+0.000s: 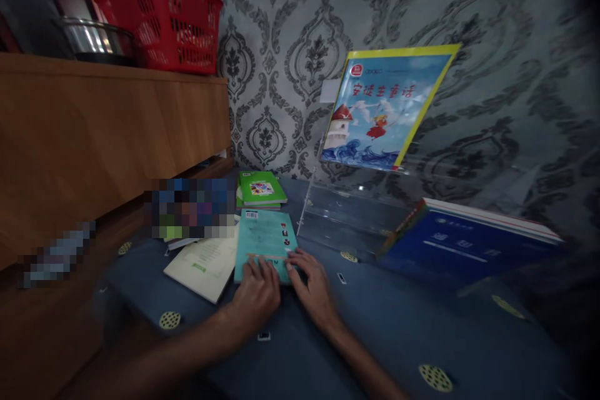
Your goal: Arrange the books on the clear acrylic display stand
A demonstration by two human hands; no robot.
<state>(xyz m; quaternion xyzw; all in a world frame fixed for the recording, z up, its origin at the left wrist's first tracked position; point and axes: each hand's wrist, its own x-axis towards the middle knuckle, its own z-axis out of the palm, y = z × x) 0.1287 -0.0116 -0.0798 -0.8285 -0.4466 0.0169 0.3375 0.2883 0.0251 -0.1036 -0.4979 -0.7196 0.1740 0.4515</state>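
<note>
A teal book (265, 234) lies on the dark blue table cover, back side up. Across its near edge, the bent fingers of my left hand (260, 284) rest closed on the cover, and the thumb is hidden. My right hand (314, 278) is at the book's near right corner, fingers stretched out along the edge and thumb apart from them. Partly under the teal book's left side is a cream book (206, 265). Just behind are stacked green books (262, 187).
A clear stand (307, 200) holds an upright yellow-bordered picture book (379, 112) and a leaning thick blue book (469, 250). More items (190, 206), blurred out, lie at the left. A wooden cabinet (112, 131) carries a red basket (162, 12) and a metal pot (96, 37).
</note>
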